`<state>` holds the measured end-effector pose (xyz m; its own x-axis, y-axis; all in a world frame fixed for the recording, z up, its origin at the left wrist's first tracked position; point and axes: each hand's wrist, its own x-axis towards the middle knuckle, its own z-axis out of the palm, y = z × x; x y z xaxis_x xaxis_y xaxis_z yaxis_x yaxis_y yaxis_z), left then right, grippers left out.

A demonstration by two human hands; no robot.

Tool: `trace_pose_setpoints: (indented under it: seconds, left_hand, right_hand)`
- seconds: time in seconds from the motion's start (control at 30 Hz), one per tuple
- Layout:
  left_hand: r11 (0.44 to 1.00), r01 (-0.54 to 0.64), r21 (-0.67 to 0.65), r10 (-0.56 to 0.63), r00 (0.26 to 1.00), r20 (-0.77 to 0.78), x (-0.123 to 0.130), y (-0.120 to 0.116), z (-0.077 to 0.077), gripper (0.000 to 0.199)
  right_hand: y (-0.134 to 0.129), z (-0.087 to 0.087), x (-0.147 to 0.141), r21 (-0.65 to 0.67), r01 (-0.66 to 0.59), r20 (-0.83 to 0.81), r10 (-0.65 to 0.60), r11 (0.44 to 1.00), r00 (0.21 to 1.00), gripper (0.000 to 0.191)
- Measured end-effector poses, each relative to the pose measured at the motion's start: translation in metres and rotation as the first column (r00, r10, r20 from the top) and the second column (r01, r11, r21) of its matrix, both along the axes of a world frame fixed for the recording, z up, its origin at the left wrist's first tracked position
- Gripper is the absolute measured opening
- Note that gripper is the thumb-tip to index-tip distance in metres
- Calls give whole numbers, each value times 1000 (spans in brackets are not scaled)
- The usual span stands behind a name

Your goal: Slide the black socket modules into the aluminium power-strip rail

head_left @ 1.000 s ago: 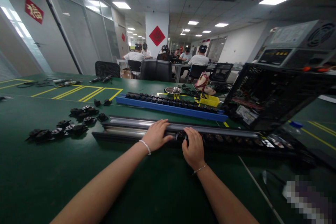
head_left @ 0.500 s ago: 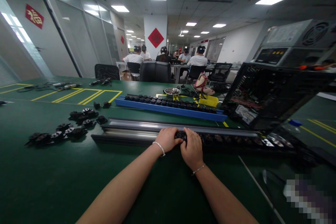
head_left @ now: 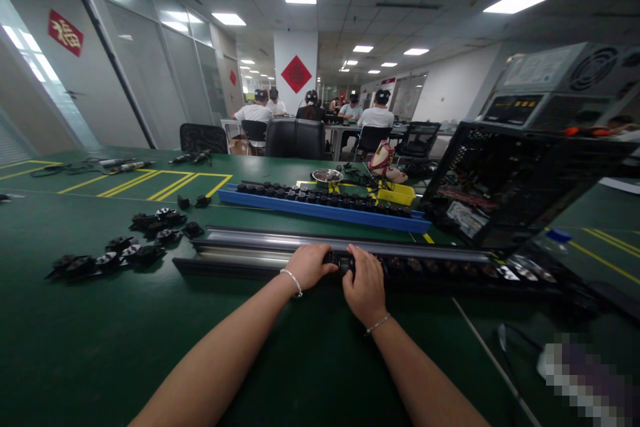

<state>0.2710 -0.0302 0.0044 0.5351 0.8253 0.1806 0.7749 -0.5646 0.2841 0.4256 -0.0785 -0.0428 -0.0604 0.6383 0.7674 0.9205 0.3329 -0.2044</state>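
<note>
A long dark metal channel (head_left: 240, 260) lies across the table in front of me. Its right stretch carries a row of small black parts (head_left: 430, 265). Between my hands a small black part (head_left: 342, 261) sits in the channel. My left hand (head_left: 309, 267) grips it from the left, thumb near its front and the fingers curled over the far side. From the right, my right hand (head_left: 366, 280) closes on the same part, with fingers over the channel's far edge. The fingertips of both hands are partly hidden.
Loose black parts (head_left: 120, 253) are piled to the left. Behind the channel stand a blue tray (head_left: 320, 212) of similar parts, a metal bowl (head_left: 327, 176) and a yellow bin (head_left: 396, 194). An open computer case (head_left: 500, 180) stands at the right. People sit farther back.
My left hand has shifted slightly left along the channel, showing more of the black part between the hands. My right hand has stayed nearly in place.
</note>
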Motion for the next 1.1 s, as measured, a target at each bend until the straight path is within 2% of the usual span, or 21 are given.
trace_pose_setpoints:
  seconds: [0.57,1.1]
  left_hand:
    - [999,-23,23,23,1000,16,-31,1,1,41]
    - [997,-63,-34,62,998,-27,-65,3,5,43]
  right_hand:
    - [1,0,0,-27,0,8,0,1000,1000,48]
    - [0,1,0,-38,9,23,-8,999,1000,45]
